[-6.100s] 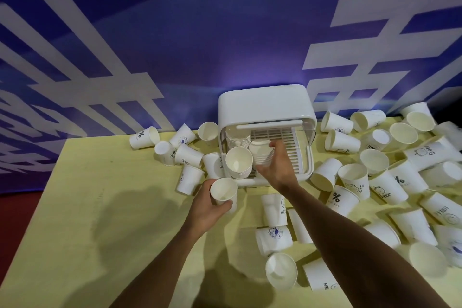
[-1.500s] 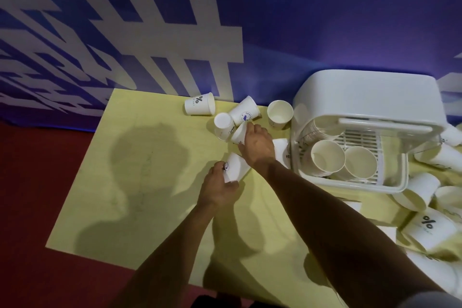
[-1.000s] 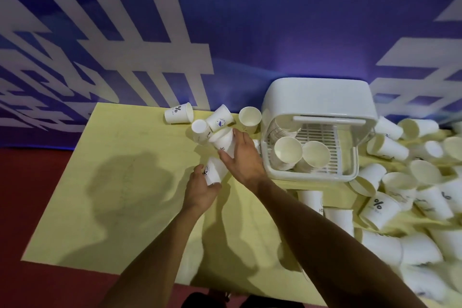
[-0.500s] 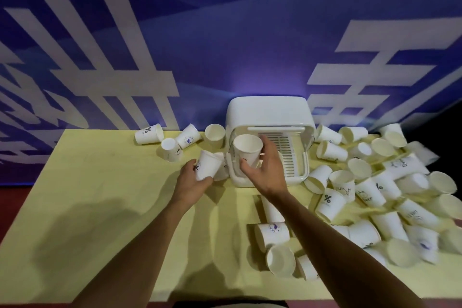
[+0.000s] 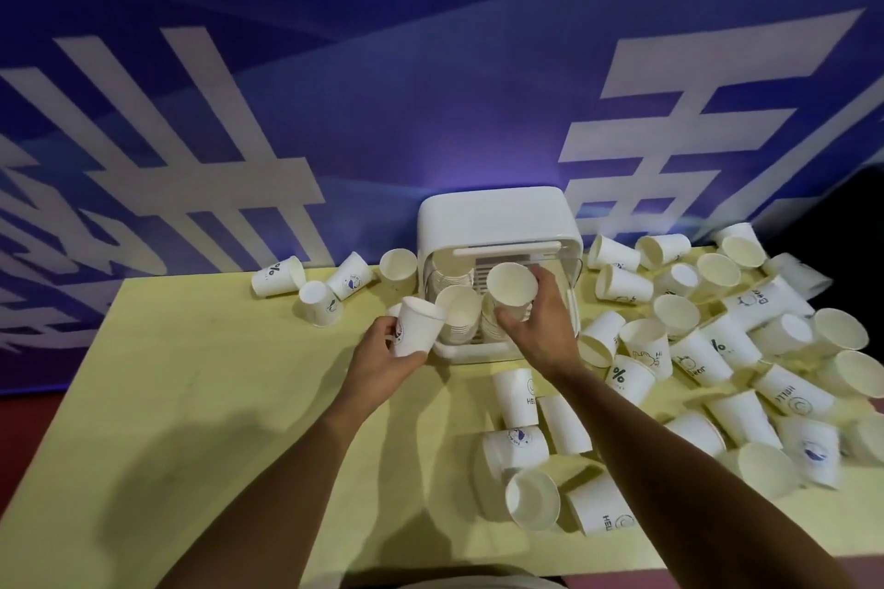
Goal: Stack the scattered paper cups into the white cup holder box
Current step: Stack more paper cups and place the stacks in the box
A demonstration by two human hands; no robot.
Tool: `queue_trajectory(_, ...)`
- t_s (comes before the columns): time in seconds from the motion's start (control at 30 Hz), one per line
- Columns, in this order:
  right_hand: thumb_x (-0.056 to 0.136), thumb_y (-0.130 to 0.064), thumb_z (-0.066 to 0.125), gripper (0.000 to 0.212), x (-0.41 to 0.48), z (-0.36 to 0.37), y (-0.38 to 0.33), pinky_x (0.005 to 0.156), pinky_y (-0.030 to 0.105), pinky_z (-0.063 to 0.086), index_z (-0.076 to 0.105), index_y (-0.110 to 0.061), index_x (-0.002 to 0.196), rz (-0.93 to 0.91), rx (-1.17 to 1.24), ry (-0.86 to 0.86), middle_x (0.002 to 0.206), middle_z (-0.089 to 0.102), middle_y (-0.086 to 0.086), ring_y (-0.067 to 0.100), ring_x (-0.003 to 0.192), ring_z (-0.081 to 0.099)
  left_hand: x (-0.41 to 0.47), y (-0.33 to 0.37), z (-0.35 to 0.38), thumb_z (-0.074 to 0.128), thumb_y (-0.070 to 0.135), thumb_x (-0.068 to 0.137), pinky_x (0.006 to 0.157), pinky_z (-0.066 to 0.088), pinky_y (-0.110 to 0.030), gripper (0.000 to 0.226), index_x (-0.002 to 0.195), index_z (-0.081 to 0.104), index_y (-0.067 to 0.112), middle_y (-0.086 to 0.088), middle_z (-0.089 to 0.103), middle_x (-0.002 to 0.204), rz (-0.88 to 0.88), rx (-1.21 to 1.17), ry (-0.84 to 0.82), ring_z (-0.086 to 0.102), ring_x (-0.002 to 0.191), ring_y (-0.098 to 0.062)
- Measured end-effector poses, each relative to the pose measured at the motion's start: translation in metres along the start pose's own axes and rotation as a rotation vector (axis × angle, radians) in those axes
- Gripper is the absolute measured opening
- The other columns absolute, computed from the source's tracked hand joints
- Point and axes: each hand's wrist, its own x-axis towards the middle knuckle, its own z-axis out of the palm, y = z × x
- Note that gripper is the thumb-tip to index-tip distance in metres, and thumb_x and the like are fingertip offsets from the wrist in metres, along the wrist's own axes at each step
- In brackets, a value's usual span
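Observation:
The white cup holder box [image 5: 497, 218] stands at the back middle of the yellow table [image 5: 215, 397], its front open. A stack of cups [image 5: 458, 312] leans out of its left side. My right hand [image 5: 540, 325] grips a white paper cup [image 5: 512, 289] at the box opening, its mouth toward me, over a second stack that it mostly hides. My left hand [image 5: 387, 361] holds another paper cup [image 5: 416, 332] just left of the box front. Several loose cups [image 5: 708, 349] lie scattered to the right.
Three cups [image 5: 318, 287] lie left of the box and one cup [image 5: 398, 265] stands against its left wall. More cups [image 5: 531, 469] lie near my right forearm. A blue wall with white lettering [image 5: 430, 110] rises right behind the table.
Both hands have carried their cups from the left cluster to the box. My right hand's cup is now inside the opening, and my left hand's cup is closer to the box front.

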Motion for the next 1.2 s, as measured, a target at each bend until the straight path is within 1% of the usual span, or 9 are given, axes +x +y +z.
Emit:
queue_trajectory(0.13,0.08,-0.033,0.079,0.081,-0.001,0.011,0.008,0.101,0.03,0.04,0.033,-0.02,0.145,0.037,-0.051,-0.038,0.141,0.048,0.002,0.021,0.128,0.047,-0.005,0.0,-0.002,0.081,0.029,0.077,0.074,0.046,-0.019,0.051,0.116,0.049,0.037,0.015,0.059,0.108,0.038,0.036,-0.037,0.057,0.097,0.002)
queue_trajectory(0.23,0.079,-0.034,0.081,0.09,-0.002,0.013,0.011,0.103,0.026,0.033,0.028,-0.015,0.15,0.072,-0.089,-0.044,0.149,0.042,0.006,0.023,0.134,0.041,-0.006,-0.004,-0.003,0.082,0.038,0.075,0.083,0.052,-0.028,0.055,0.12,0.051,0.041,0.015,0.062,0.11,0.05,0.049,-0.057,0.059,0.1,-0.004)
queue_trajectory(0.3,0.081,-0.037,0.079,0.092,-0.002,0.012,0.01,0.108,0.031,0.035,0.026,-0.012,0.152,0.066,-0.138,-0.033,0.15,0.04,0.008,0.024,0.136,0.039,-0.005,-0.007,-0.003,0.082,0.042,0.074,0.086,0.054,-0.033,0.055,0.121,0.053,0.041,0.015,0.063,0.11,0.04,0.041,-0.072,0.061,0.1,-0.006)
queue_trajectory(0.43,0.088,-0.042,0.069,0.072,-0.012,0.013,0.004,0.105,0.035,0.04,0.036,-0.014,0.146,0.0,-0.144,0.008,0.141,0.048,0.006,0.022,0.129,0.044,-0.002,-0.003,0.002,0.082,0.037,0.076,0.088,0.055,-0.034,0.045,0.115,0.06,0.034,0.012,0.067,0.109,0.019,0.019,-0.169,0.064,0.097,-0.007)
queue_trajectory(0.57,0.093,-0.047,0.062,0.054,-0.03,0.02,-0.001,0.101,0.033,0.043,0.05,-0.016,0.135,-0.061,-0.088,0.013,0.131,0.056,0.002,0.017,0.12,0.05,0.001,0.005,0.015,0.083,0.039,0.074,0.088,0.055,-0.032,0.05,0.118,0.063,0.028,0.01,0.069,0.106,0.034,0.0,-0.251,0.066,0.095,-0.008)
queue_trajectory(0.67,0.088,-0.052,0.066,0.055,-0.036,0.022,-0.005,0.095,0.031,0.046,0.054,-0.018,0.13,-0.044,-0.046,-0.077,0.123,0.061,-0.002,0.015,0.112,0.055,0.002,0.01,0.022,0.083,0.041,0.068,0.089,0.056,-0.034,0.055,0.118,0.064,0.03,0.01,0.071,0.102,0.052,-0.024,-0.292,0.068,0.091,-0.008)
queue_trajectory(0.8,0.082,-0.058,0.071,0.065,-0.039,0.019,-0.011,0.09,0.03,0.049,0.052,-0.022,0.132,-0.008,0.011,-0.145,0.12,0.062,-0.006,0.013,0.106,0.058,0.002,0.017,0.028,0.085,0.038,0.07,0.086,0.054,-0.026,0.057,0.123,0.063,0.034,0.012,0.071,0.104,0.087,-0.013,-0.344,0.065,0.093,-0.007)
queue_trajectory(1.0,0.079,-0.06,0.071,0.072,-0.03,0.007,-0.016,0.1,0.031,0.046,0.048,-0.025,0.138,0.021,0.031,-0.058,0.133,0.058,-0.011,0.009,0.12,0.054,0.006,0.017,0.035,0.087,0.03,0.072,0.082,0.05,-0.02,0.054,0.12,0.06,0.026,0.005,0.067,0.107,0.059,-0.011,-0.381,0.064,0.088,-0.007)
queue_trajectory(1.2,0.083,-0.041,0.075,0.067,-0.011,-0.011,-0.026,0.096,0.02,0.036,0.045,-0.025,0.14,0.019,0.099,0.129,0.126,0.047,-0.019,-0.001,0.114,0.044,0.007,0.003,0.031,0.083,0.024,0.077,0.068,0.048,-0.011,0.041,0.113,0.064,0.023,0.004,0.066,0.106,0.025,0.025,-0.333,0.061,0.077,-0.003)
